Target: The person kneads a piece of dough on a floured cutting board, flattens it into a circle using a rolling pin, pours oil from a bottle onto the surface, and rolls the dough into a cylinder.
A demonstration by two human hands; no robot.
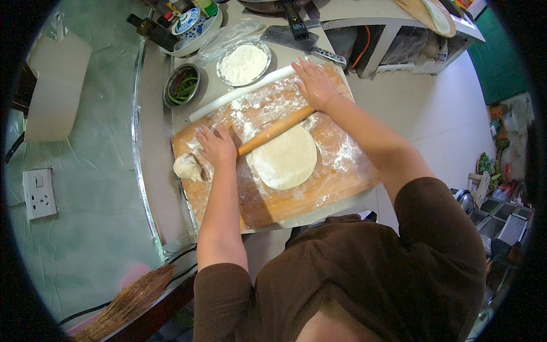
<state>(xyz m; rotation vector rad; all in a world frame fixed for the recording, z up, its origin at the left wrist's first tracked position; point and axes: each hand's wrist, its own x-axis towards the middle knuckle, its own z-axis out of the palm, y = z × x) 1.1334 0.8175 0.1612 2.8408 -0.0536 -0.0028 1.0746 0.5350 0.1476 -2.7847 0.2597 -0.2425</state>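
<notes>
A wooden rolling pin (275, 131) lies slantwise across the upper edge of a flat round sheet of dough (285, 159) on a floured wooden board (265, 209). My left hand (217, 145) is at the pin's left end, palm down with the fingers spread. At the other end, my right hand (315, 85) rests palm down over the pin, fingers extended and apart. A lump of dough (188, 167) sits by the board's left edge, beside my left hand. Along the far edge lies a long white rod (241, 93).
Beyond the board stand a bowl of flour (243, 63), a metal bowl of green peppers (183, 85) and a cleaver (290, 38) with its handle toward the right. A dark bottle (151, 32) leans in a white basin at the back left. The wall runs along the left.
</notes>
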